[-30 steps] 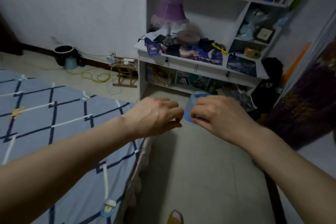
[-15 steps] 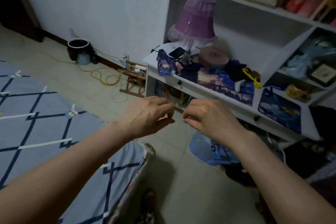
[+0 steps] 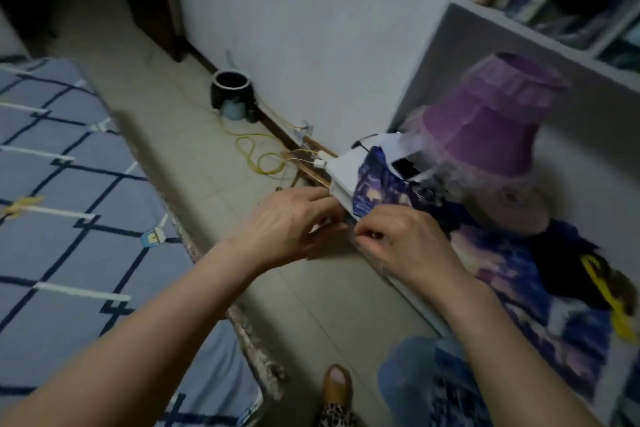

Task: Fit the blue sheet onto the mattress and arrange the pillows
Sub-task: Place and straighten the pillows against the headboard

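The blue sheet [image 3: 69,218], with dark grid lines and white bars, lies spread over the mattress on the left. The mattress's patterned side edge [image 3: 249,333] shows along the floor gap. My left hand [image 3: 294,222] and my right hand [image 3: 401,239] are off the bed, held together in front of the white desk's corner [image 3: 343,173]. Both have curled fingers and their fingertips meet. I cannot make out anything between them. No pillow is in view.
A purple lamp [image 3: 485,135] and dark blue cloths [image 3: 502,270] sit on the desk to the right. A black bin [image 3: 230,87] and yellow cable [image 3: 256,156] lie by the wall. My slippered foot [image 3: 336,388] stands on the tiled strip beside a blue object [image 3: 415,374].
The view has swung right and closer to the desk. My hands stayed close together and now sit at the desk corner, their fingertips touching.
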